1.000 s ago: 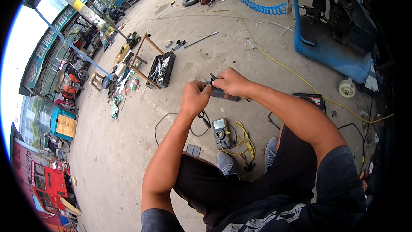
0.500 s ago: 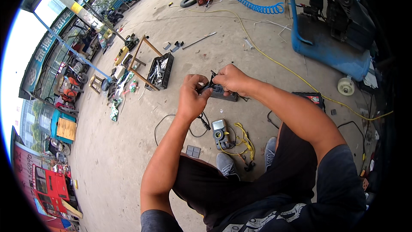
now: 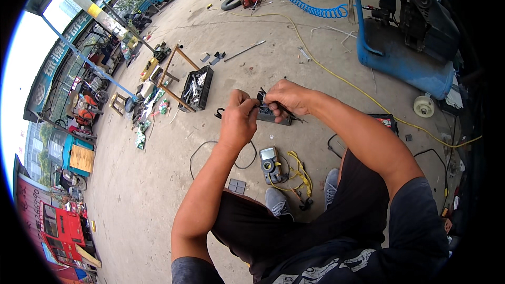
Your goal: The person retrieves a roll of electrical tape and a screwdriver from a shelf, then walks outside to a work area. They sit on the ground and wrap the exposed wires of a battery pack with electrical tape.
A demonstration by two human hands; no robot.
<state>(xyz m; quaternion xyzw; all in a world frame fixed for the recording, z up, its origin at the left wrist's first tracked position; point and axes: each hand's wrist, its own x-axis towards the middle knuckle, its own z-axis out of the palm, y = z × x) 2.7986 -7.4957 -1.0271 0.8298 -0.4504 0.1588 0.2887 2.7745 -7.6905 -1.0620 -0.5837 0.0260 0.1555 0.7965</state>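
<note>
You had that small dark flat module point(image 3: 273, 116) up in front of you, well above the concrete floor point(image 3: 158, 189), pinched between both hands. Your right hand point(image 3: 286, 98) was clamped on its far end, and your left hand point(image 3: 239, 118) was closed on the near-left end with the thin dark wires. Its long axis ran roughly left-to-right between your fists, tilted down toward the right. The yellow multimeter point(image 3: 271, 164) sat on the ground below, near your grey shoes point(image 3: 277, 202).
</note>
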